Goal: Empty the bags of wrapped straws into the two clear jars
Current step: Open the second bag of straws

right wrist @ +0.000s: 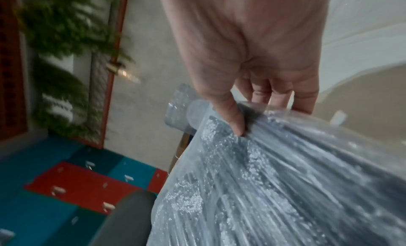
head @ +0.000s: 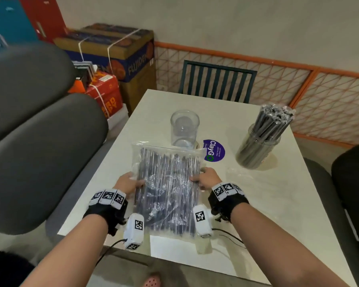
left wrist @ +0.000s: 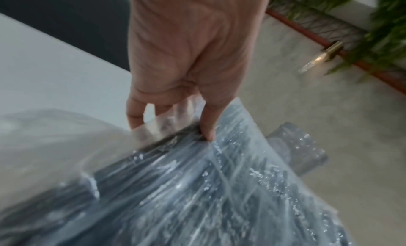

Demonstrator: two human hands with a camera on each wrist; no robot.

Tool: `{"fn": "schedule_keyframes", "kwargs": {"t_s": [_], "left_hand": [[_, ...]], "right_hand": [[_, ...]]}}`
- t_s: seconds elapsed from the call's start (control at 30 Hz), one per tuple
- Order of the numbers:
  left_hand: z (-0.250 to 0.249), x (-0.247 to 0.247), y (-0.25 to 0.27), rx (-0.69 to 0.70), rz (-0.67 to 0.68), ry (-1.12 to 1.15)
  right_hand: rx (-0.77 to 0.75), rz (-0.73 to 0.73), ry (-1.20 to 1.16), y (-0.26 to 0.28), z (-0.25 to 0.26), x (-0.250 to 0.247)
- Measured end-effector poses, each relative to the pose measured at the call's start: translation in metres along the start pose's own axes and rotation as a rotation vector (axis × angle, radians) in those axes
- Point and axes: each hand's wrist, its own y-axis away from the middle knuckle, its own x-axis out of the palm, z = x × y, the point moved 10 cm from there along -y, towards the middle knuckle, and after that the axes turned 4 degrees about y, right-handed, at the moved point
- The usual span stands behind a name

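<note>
A clear plastic bag of dark wrapped straws (head: 167, 187) is held up over the white table (head: 120, 162), its sealed top toward the far side. My left hand (head: 129, 182) grips its left edge, thumb on top (left wrist: 207, 128) and fingers beneath. My right hand (head: 206, 179) grips the right edge the same way (right wrist: 236, 121). Just beyond the bag stands an empty clear jar (head: 184, 127), also seen as a clear jar (left wrist: 296, 150) past the bag's edge. A second clear jar (head: 258, 150) at the right is packed with wrapped straws (head: 274, 119).
A round purple sticker (head: 214, 150) lies between the jars. An empty clear bag (head: 236, 175) lies crumpled by the full jar. Grey padded seats (head: 39, 141) flank the left side, a dark slatted chair (head: 217, 79) stands behind, a black chair (head: 352, 183) at right.
</note>
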Motion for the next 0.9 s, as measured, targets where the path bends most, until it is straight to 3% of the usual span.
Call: {"fn": "schedule_keyframes", "kwargs": {"t_s": [0.13, 0.2, 0.27, 0.33, 0.37, 0.4, 0.43, 0.5, 0.57, 0.7, 0.8, 0.9], "left_hand": [[-0.048, -0.030, 0.000, 0.211, -0.077, 0.104], [-0.071, -0.039, 0.012, 0.247, -0.073, 0.209], [-0.094, -0.061, 0.030, 0.292, -0.216, 0.259], [-0.137, -0.081, 0.078, 0.490, -0.406, 0.263], [-0.161, -0.080, 0.105, 0.609, -0.424, 0.274], [-0.182, -0.070, 0.127, 0.674, -0.346, 0.295], [-0.196, -0.049, 0.141, 0.658, -0.176, 0.315], [-0.200, 0.004, 0.151, 0.440, 0.232, 0.339], [-0.197, 0.035, 0.158, 0.268, 0.458, 0.306], [-0.198, 0.039, 0.149, 0.282, 0.436, 0.291], [-0.200, 0.042, 0.148, 0.324, 0.449, 0.423], [-0.200, 0.043, 0.147, 0.379, 0.470, 0.525]], "right_hand": [[-0.097, 0.038, -0.251, 0.019, 0.036, -0.016], [-0.168, 0.050, -0.325, 0.032, 0.057, -0.025], [-0.271, 0.009, -0.281, 0.046, 0.077, -0.037], [-0.357, -0.051, -0.210, 0.060, 0.090, -0.044], [-0.387, -0.076, -0.177, 0.065, 0.094, -0.044], [-0.407, -0.092, -0.144, 0.070, 0.097, -0.042], [-0.428, -0.111, -0.120, 0.074, 0.099, -0.040], [-0.454, -0.146, -0.108, 0.083, 0.100, -0.036], [-0.489, -0.182, -0.099, 0.093, 0.103, -0.034], [-0.573, -0.238, -0.045, 0.109, 0.107, -0.032], [-0.543, -0.258, -0.027, 0.113, 0.103, -0.034], [-0.618, -0.151, -0.006, 0.124, 0.109, -0.032]]}}
